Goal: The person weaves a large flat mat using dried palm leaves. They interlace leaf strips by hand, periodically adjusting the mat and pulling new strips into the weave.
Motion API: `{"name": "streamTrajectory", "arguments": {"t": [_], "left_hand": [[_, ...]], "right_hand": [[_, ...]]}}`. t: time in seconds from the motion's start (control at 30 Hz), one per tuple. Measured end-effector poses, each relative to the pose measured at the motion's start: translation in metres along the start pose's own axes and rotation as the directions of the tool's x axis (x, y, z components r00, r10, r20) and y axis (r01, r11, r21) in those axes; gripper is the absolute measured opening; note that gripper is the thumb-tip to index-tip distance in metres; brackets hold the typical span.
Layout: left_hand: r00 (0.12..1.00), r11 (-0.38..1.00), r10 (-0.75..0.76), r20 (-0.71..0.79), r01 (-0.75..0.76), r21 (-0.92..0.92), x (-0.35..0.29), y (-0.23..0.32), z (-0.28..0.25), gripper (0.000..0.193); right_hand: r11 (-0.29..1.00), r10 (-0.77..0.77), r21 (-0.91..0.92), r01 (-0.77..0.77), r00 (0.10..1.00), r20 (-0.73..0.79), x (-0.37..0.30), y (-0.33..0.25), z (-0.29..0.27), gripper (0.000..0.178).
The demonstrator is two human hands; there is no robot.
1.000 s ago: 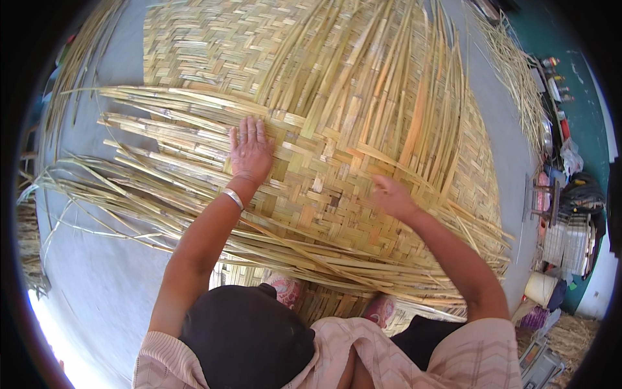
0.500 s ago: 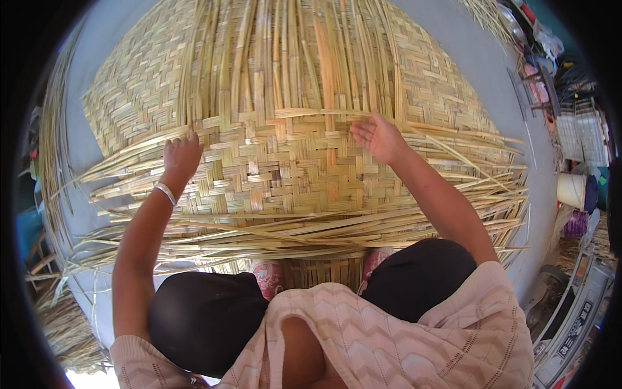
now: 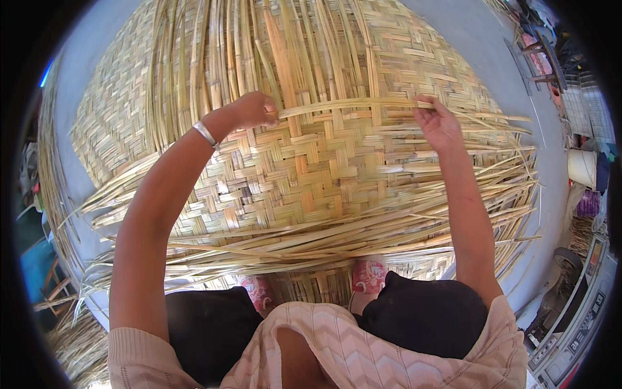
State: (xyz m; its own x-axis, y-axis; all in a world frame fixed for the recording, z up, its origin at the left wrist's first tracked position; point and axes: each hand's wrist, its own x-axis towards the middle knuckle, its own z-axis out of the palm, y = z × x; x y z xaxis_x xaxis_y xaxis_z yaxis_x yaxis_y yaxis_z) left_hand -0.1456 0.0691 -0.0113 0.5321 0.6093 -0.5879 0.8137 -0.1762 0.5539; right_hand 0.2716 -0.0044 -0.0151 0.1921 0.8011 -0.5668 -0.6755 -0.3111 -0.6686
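A pale split-reed strip (image 3: pixel 350 104) runs crosswise over the woven reed mat (image 3: pixel 291 175). My left hand (image 3: pixel 254 110), with a metal bangle at its wrist, is closed around the strip's left end. Its fingertips are partly hidden behind the hand. Near the other end, my right hand (image 3: pixel 440 124) pinches the strip between thumb and fingers, palm partly turned up. Beyond the strip, long unwoven reeds (image 3: pixel 227 45) stretch away over the mat. On the near side the weave forms a zigzag pattern.
Loose reeds (image 3: pixel 311 243) lie crosswise between the weave and my feet in patterned pink shoes (image 3: pixel 370 275). More reeds (image 3: pixel 55 162) lie on the grey floor at left. A white bucket (image 3: pixel 582 167), a small stool (image 3: pixel 547 58) and a vehicle's front (image 3: pixel 576 324) stand at right.
My left hand has moved right and away from me, closing on the strip's left end. My right hand has slid right to the other end. The view has shifted slightly.
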Motion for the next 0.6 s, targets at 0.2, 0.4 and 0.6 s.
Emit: {"name": "streamTrajectory", "arguments": {"t": [0.2, 0.4, 0.6], "left_hand": [[0.983, 0.997, -0.065, -0.172, 0.057, -0.053, -0.012, 0.006, 0.008, 0.020], [0.845, 0.957, -0.263, -0.465, 0.290, -0.014, -0.006, 0.006, 0.023, 0.019], [0.761, 0.687, -0.562, -0.325, 0.210, -0.696, -0.002, -0.027, 0.022, 0.020]], "right_hand": [[0.982, -0.120, -0.170, 0.081, 0.965, -0.233, 0.048, -0.070, -0.006, 0.013], [-0.258, -0.376, -0.652, 0.713, 0.548, 0.748, 0.040, -0.068, 0.198, 0.025], [-0.611, -0.305, -0.271, 0.743, 0.095, 0.947, 0.018, 0.026, 0.256, 0.029]]}}
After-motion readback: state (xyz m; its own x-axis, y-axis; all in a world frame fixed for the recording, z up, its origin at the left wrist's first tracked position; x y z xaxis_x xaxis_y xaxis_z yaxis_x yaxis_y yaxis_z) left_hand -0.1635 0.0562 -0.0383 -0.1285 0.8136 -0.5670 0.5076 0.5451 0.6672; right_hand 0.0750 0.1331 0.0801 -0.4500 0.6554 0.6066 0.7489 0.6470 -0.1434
